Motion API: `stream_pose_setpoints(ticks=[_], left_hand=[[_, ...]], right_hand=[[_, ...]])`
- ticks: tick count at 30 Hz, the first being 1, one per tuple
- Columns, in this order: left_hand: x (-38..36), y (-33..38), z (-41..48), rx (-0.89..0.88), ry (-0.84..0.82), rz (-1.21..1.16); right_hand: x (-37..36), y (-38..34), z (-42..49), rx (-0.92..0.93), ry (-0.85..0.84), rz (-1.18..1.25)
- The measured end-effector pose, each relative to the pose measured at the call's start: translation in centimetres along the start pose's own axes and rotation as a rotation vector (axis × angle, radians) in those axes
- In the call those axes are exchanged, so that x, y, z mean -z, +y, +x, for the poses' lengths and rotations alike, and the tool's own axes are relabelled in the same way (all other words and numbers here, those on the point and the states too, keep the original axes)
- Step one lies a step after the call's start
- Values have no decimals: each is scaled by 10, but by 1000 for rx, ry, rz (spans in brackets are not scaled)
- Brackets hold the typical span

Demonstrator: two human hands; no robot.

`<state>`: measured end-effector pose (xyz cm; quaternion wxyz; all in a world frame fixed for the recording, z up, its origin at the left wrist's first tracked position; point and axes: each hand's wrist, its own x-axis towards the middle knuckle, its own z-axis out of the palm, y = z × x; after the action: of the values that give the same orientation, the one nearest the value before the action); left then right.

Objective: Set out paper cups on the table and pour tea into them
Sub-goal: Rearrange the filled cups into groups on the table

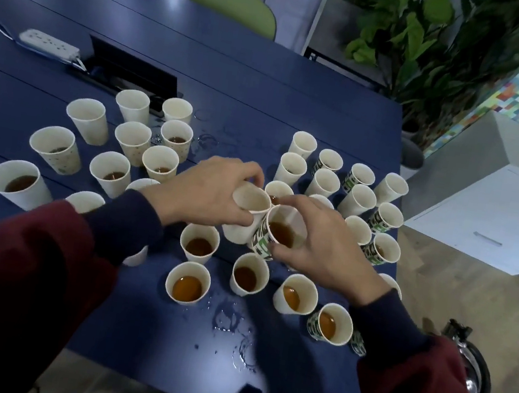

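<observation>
Left hand [208, 190] grips white cup [250, 200], right hand [331, 252] patterned cup [263, 241]; another cup [136, 260] half hidden behind sleeve [36, 263].

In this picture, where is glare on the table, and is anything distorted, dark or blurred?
Head view: a pale glare patch lies on the dark blue table near its front edge, beside spilled liquid droplets; head view: the wide lens makes the outer white paper cups lean outward; head view: the dark red sleeves are dim, and the green leafy plant looks soft.
</observation>
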<state>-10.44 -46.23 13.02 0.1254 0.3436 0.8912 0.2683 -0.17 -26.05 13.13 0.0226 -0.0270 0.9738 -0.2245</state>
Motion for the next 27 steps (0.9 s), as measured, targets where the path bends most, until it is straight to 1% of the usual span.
stream_pose_setpoints(ticks=[4,8,11,17,19,23,27], left_hand=[[22,-22,30,23,16,-39],[39,-54,70,53,47,-49],[45,-82,103,91,58,-18],[34,-133,170,179,12,99],[27,-141,184,216,5,133],[12,-158,209,270,43,153],[3,-166,219,288,-1,172]], right_hand=[[7,-2,47,-28,6,19],[13,2,106,-94,-2,49],[9,14,155,-148,22,47],[-7,44,250,-197,68,-21],[-13,55,273,-201,48,-55],[-33,77,319,-209,-32,-133],[-57,95,344,-248,-108,-230]])
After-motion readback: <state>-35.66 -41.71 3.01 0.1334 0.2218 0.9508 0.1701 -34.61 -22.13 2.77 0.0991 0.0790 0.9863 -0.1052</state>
